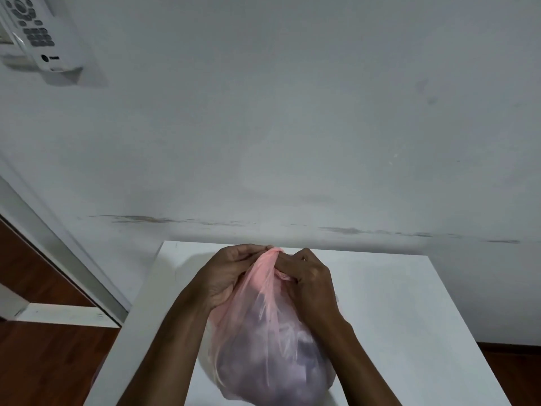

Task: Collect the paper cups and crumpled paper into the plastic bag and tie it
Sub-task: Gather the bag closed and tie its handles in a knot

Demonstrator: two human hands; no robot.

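— Where's the bag?
— The plastic bag (269, 356) sits on the table (409, 317), neck rising between my hands. My left hand (231, 273) and right hand (310, 276) both pinch its gathered top

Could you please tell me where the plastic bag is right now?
In the head view the pink plastic bag sits on the white table, low and centre, its gathered neck gripped between the left hand and right hand.

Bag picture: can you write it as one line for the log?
stage: tying | bag: pink, filled, on table | left hand: pinches neck | right hand: pinches neck | knot: cannot tell
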